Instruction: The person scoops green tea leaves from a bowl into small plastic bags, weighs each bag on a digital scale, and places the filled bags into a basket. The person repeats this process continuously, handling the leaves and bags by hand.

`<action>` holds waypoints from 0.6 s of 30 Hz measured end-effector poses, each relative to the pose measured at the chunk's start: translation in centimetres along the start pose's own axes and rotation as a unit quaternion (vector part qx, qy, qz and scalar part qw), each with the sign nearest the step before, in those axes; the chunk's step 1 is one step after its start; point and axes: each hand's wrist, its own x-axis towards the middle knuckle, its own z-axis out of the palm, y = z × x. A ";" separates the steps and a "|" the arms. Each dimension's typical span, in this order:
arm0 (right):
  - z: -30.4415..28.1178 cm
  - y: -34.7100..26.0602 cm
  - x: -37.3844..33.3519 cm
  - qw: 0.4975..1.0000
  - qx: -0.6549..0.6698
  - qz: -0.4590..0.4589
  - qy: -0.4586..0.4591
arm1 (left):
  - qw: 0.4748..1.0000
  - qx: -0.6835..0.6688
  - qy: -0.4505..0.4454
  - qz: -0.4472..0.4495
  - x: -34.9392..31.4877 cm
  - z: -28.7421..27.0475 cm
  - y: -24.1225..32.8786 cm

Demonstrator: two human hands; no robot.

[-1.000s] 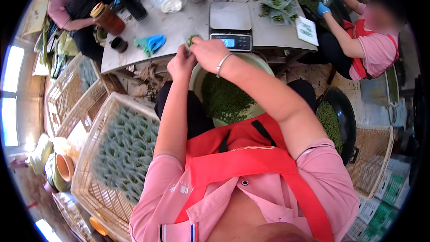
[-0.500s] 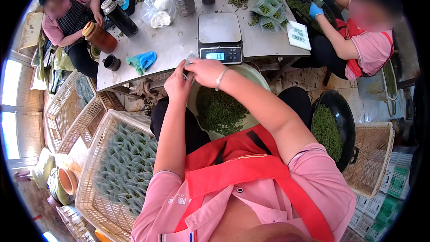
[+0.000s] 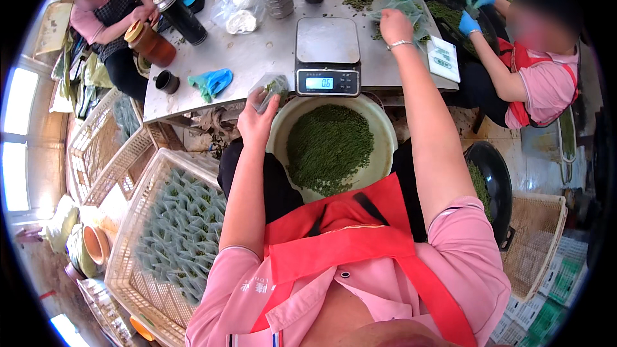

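My left hand (image 3: 255,123) is closed on a small clear plastic bag (image 3: 272,87) with green bits inside, held at the table's front edge left of the scale. My right arm stretches across the table. My right hand (image 3: 396,28) is closed on a clear plastic bag (image 3: 406,5) among other filled ones at the far right; its fingertips are partly hidden. Between my hands stands a digital scale (image 3: 328,40), its display lit and its pan bare. Below it, in front of me, a wide pale basin (image 3: 383,138) holds loose small green buds (image 3: 330,148).
On my left, a plastic crate (image 3: 125,247) holds many filled bags (image 3: 183,225). A black wok (image 3: 498,173) and another crate (image 3: 536,231) stand at my right. Bottles, a cup (image 3: 167,82) and a blue glove (image 3: 212,83) lie leftward on the table. Two people sit across, left and right.
My hands have separated: the right one has gone from the left hand out to the bags at the far right. The left hand stays near the scale, still holding its bag.
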 end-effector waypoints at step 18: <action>-0.5 -4.5 -24.4 0.923 0.252 -0.283 -0.064 | 0.905 0.170 0.364 -0.138 -23.3 -32.3 -7.4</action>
